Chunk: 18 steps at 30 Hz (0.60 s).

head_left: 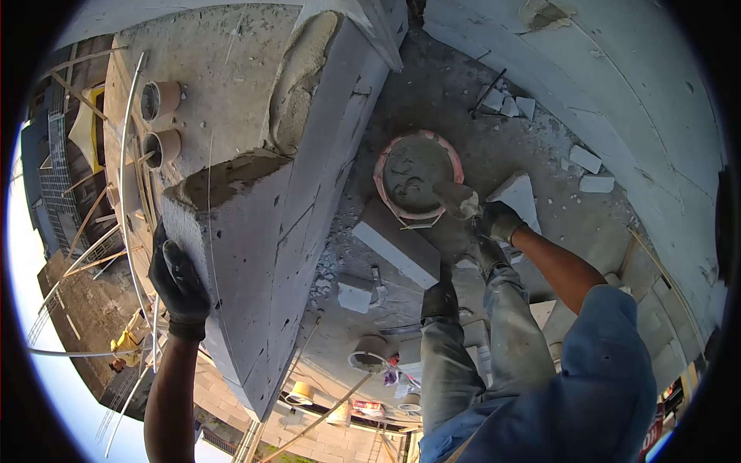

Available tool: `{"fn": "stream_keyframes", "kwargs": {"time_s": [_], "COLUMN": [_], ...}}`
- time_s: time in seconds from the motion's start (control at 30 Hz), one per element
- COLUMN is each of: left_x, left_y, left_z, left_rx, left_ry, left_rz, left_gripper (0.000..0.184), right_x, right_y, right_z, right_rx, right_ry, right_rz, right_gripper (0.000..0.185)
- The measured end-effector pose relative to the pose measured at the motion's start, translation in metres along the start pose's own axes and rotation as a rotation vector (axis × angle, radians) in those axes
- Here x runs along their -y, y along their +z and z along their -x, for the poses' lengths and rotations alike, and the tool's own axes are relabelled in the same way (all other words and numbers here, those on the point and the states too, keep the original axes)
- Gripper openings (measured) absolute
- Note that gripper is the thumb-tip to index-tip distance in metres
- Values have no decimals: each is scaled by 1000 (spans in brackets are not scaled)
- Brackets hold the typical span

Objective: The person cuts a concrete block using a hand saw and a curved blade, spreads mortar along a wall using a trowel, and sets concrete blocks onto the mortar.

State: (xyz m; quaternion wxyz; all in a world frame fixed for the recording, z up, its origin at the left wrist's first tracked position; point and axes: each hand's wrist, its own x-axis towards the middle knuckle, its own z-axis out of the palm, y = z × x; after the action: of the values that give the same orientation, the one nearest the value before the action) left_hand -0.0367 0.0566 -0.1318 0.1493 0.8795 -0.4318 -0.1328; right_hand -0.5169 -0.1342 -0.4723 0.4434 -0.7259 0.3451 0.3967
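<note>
My left hand (179,285), in a dark glove, rests against the outer side of a pale block wall (255,255), its fingers lying along the surface. A gloved right hand (500,222), also mine, is closed around the handle of a trowel (457,201). Grey mortar clings to the trowel's blade, which is over the near rim of a round reddish bucket (380,179). Wet mortar (417,171) fills much of that bucket. On the wall's top, a thick mortar layer (297,92) is spread farther along, and the nearer block's end is smeared too.
By my boots lies a long pale block (397,243), with a smaller cut block (355,293) nearby. Broken pieces (585,160) litter the floor toward the right wall. Two buckets (160,100) stand beyond the wall. A person in yellow (125,347) is far below left.
</note>
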Motion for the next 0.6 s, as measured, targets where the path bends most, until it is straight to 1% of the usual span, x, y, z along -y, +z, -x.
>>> {"fn": "stream_keyframes", "kwargs": {"time_s": [0.03,0.07,0.1,0.13,0.2,0.23,0.27,0.3,0.37,0.4,0.43,0.47,0.5,0.53,0.6], "left_x": [-4,-7,0,28,47,58,68,74,68,67,65,64,65,66,71], "left_y": [2,2,-2,-9,-12,-14,-17,-17,-17,-18,-19,-20,-21,-21,-24], "left_z": [0,1,1,11,15,16,17,18,20,18,15,16,16,16,17], "left_rx": [-2,0,42,36,13,18,15,9,11,11,11,27,28,29,38], "left_ry": [-19,-42,1,-86,105,104,283,461,424,408,392,452,483,515,388], "left_rz": [55,105,85,66,-52,-54,-159,-262,-286,-299,-312,-344,-360,-377,-264], "left_gripper": [55,55,55,54,52,52,52,51,51,51,52,53,53,54,57], "right_x": [6,12,26,36,46,47,49,57,70,59,36,16,5,-7,-28], "right_y": [3,7,6,10,24,39,54,65,81,95,115,129,122,122,123], "right_z": [-9,-19,-31,-47,-79,-96,-109,-116,-128,-144,-163,-170,-154,-146,-137], "right_rx": [-146,-181,-215,-177,-142,-160,-181,-181,-15,-22,-60,-88,-120,-125,-143], "right_ry": [-28,-44,-63,-39,-16,-110,-204,-204,-169,-171,-283,-395,-323,-326,-443], "right_rz": [102,145,184,222,259,304,349,348,235,235,231,225,-57,-53,-89], "right_gripper": [35,30,26,24,22,22,23,23,23,23,24,26,30,30,36]}}
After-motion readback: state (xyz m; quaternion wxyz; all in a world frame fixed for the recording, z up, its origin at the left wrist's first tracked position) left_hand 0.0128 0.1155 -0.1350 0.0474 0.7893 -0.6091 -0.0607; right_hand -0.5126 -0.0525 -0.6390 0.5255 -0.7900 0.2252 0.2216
